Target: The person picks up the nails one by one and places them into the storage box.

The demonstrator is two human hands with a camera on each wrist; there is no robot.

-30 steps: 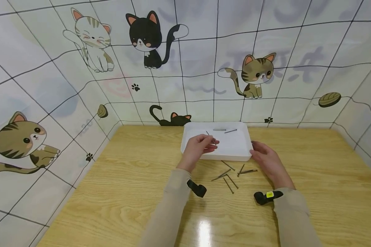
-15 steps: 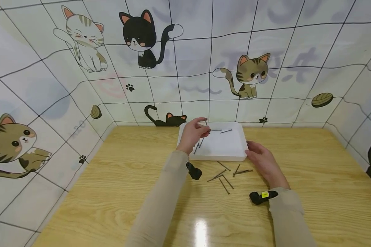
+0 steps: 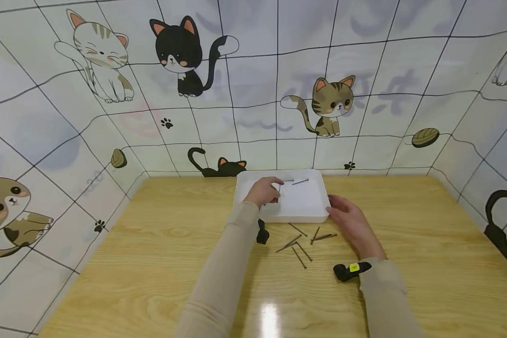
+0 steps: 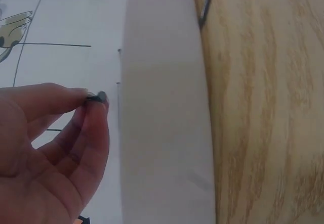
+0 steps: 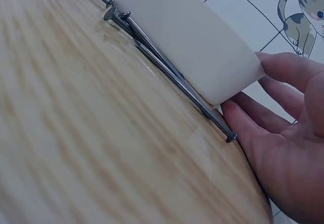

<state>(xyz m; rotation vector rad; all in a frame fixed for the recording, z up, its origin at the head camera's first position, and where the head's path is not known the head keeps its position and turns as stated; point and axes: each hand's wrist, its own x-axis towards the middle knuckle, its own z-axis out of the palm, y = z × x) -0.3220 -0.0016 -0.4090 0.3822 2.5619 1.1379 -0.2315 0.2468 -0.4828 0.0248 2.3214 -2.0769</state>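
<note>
Over the left part of a shallow white tray (image 3: 297, 199), my left hand (image 3: 263, 191) pinches a steel nail (image 3: 279, 190) held roughly upright. In the left wrist view the nail's head (image 4: 103, 96) shows between thumb and fingers. My right hand (image 3: 355, 223) grips the tray's near right corner; the right wrist view shows its thumb and fingers around the corner (image 5: 238, 82). Two nails lie at the back of the tray, one of them a slanted nail (image 3: 301, 181). My left hand hides what lies in the tray's left part.
On the wooden table (image 3: 165, 253), several loose nails (image 3: 303, 253) lie crossed in front of the tray. A cloth backdrop (image 3: 253, 117) with cartoon cats stands directly behind it. A black looped object (image 3: 504, 230) is at the far right.
My left hand moved toward the tray's back, then came lower over its left part, still pinching a nail. My right hand stays at the corner. The head view shifted, so everything appears further left.
</note>
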